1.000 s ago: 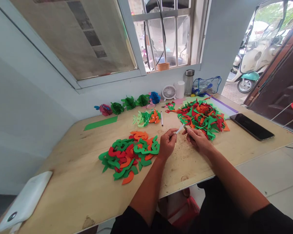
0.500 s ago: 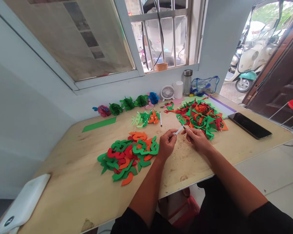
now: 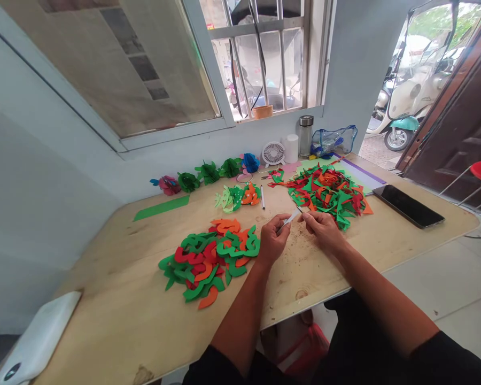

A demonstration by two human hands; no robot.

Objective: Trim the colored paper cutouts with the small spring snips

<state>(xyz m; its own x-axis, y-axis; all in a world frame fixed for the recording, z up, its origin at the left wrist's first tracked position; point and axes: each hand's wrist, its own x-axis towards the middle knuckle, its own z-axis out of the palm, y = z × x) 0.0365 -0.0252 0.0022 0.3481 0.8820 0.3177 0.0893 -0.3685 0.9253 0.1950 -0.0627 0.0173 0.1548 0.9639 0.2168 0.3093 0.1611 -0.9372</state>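
My left hand (image 3: 274,235) is closed on a small white strip (image 3: 292,217) that points up and right. Close to its right, my right hand (image 3: 320,227) is pinched around a thin dark tool (image 3: 299,209), whose tip is near the strip; the tool is too small to name. A heap of curved green, red and orange pieces (image 3: 208,262) lies left of my left hand. Beyond my right hand is a pile of green, red and orange scraps (image 3: 331,192). A white pen (image 3: 263,197) lies behind my hands, beside small green and orange cutouts (image 3: 234,197).
A black phone (image 3: 409,206) lies at the right. Along the wall stand paper flowers (image 3: 208,171), a small fan (image 3: 273,153), a white cylinder (image 3: 291,148) and a glass bottle (image 3: 305,136). A green strip (image 3: 161,207) and a white board (image 3: 44,337) are leftward.
The view has shifted slightly. The white strip shows at a slightly different angle between my hands, which otherwise keep nearly the same positions.
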